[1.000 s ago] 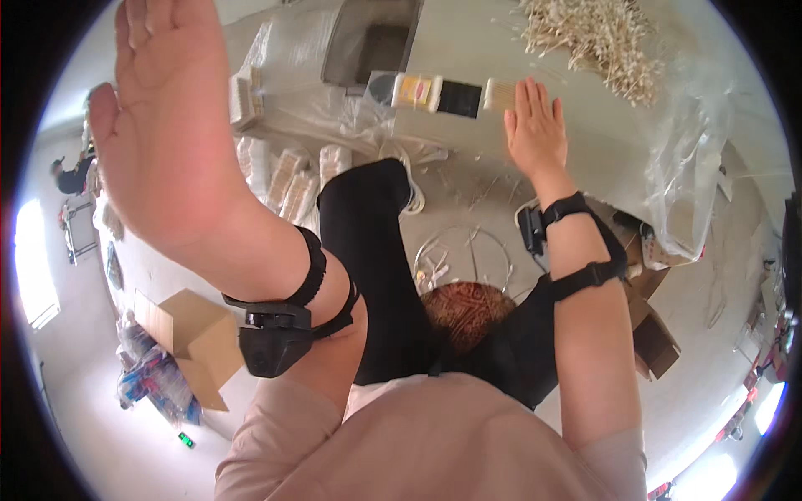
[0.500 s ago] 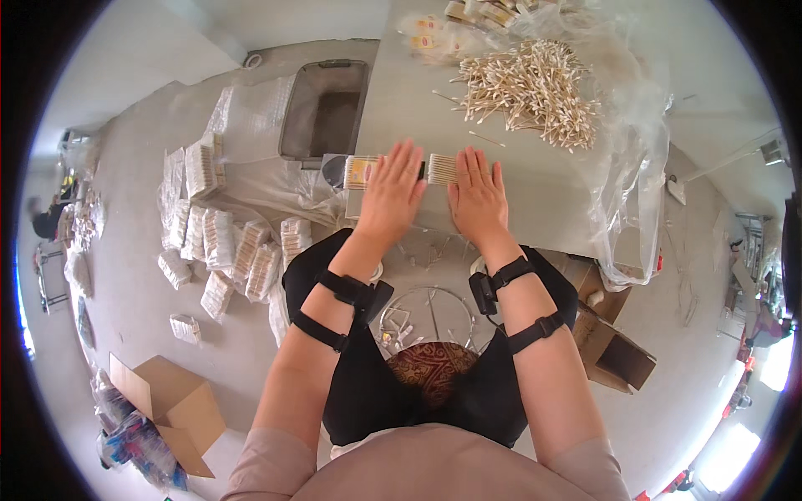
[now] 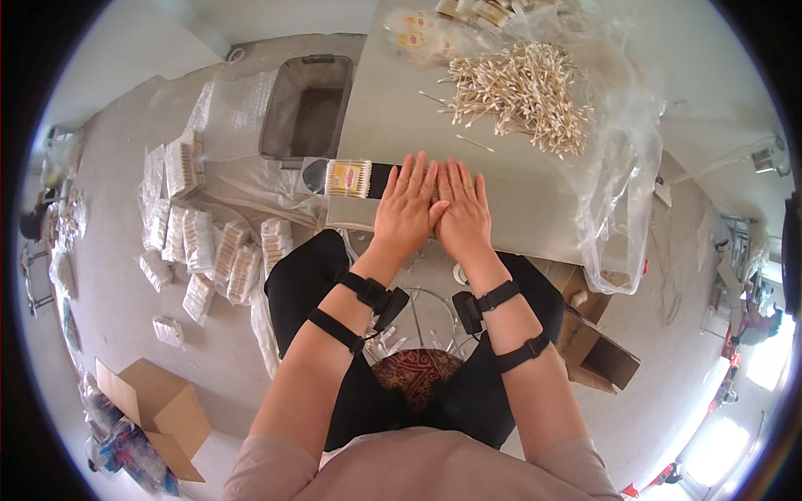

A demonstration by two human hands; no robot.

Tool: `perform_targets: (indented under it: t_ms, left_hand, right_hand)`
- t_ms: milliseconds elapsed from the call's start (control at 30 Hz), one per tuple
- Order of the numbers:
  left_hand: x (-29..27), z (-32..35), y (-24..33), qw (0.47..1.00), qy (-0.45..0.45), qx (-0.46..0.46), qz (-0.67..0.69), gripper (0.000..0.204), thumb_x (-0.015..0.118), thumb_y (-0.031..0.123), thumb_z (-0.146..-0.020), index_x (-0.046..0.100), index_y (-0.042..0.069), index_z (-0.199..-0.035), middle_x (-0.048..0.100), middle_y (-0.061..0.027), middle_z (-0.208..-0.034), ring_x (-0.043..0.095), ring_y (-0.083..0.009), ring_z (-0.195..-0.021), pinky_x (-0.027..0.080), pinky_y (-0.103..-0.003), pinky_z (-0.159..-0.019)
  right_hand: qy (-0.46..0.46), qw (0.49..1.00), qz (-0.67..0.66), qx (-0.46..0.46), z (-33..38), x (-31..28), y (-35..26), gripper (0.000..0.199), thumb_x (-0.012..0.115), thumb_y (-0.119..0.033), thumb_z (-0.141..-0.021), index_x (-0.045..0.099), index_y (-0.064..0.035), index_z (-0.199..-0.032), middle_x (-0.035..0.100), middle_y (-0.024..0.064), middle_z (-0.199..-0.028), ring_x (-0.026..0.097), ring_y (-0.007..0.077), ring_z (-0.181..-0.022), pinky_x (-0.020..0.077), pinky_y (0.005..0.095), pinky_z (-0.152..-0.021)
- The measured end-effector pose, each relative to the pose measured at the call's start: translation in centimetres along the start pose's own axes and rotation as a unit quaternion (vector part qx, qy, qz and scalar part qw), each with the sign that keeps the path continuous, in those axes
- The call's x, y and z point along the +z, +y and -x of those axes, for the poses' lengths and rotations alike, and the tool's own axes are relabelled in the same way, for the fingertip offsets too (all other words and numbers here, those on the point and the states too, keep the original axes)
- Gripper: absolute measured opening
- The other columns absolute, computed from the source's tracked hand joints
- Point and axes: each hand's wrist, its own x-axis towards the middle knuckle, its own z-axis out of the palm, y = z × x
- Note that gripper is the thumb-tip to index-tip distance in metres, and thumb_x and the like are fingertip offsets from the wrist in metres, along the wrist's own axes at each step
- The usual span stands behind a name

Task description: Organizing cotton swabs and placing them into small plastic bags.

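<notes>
My left hand (image 3: 406,209) and my right hand (image 3: 463,210) lie side by side near the front edge of the table, palms down. The fingers of both are stretched out flat, and the thumbs meet or overlap. Left of my left hand sits a flat pack of cotton swabs (image 3: 348,179) with a yellow label. It rests on a dark strip (image 3: 382,179) that runs under my left fingers. What lies beneath my palms is hidden. Beyond my hands is a large heap of loose cotton swabs (image 3: 526,98), with a single stray swab (image 3: 474,144) nearer to me.
Clear plastic sheeting (image 3: 614,225) drapes over the table's right side. A dark grey bin (image 3: 307,108) stands off the left edge. On the floor lie several wrapped packs (image 3: 198,238) and an opened cardboard box (image 3: 163,409). Another carton (image 3: 597,346) is at the right.
Both hands have come together; the left slid right, off the labelled pack. The row of swabs that showed between them is now covered. The whole view has shifted slightly.
</notes>
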Motion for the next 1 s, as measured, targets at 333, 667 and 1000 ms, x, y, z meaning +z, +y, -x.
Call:
perform_targets:
  t_ms: [333, 667, 1000]
  left_hand:
    - [-0.6, 0.2, -0.2, 0.999, 0.002, 0.025, 0.024, 0.063, 0.038, 0.044, -0.101, 0.031, 0.007, -0.152, 0.025, -0.0181, -0.158, 0.022, -0.0367, -0.146, 0.017, -0.047, -0.119]
    - [-0.4, 0.0, -0.3, 0.999, -0.009, 0.033, 0.002, 0.062, 0.033, 0.043, -0.103, 0.035, 0.002, -0.149, 0.024, -0.0188, -0.158, 0.022, -0.0348, -0.147, 0.016, -0.046, -0.12]
    - [-5.0, -0.2, -8.9, 0.965, 0.165, -0.03, 0.203, 0.054, 0.04, 0.031, -0.103, 0.033, 0.007, -0.151, 0.028, -0.0172, -0.157, 0.024, -0.0338, -0.146, 0.019, -0.047, -0.119]
  right_hand:
    - [-0.035, 0.998, 0.017, 0.04, 0.3, 0.1, -1.1, 0.06, 0.036, -0.03, -0.098, 0.027, -0.0089, -0.154, 0.024, 0.0121, -0.16, 0.016, 0.0271, -0.15, 0.0069, 0.0506, -0.121]
    - [-0.032, 0.998, 0.026, 0.047, 0.1, -0.1, -1.3, 0.063, 0.043, -0.03, -0.097, 0.026, -0.0079, -0.154, 0.022, 0.0131, -0.161, 0.015, 0.0277, -0.15, 0.0084, 0.0518, -0.121]
    - [-0.043, 0.997, 0.014, 0.054, 0.3, -1.0, -1.8, 0.057, 0.038, -0.031, -0.101, 0.03, -0.0039, -0.151, 0.026, 0.0126, -0.159, 0.019, 0.0266, -0.149, 0.0105, 0.0493, -0.121]
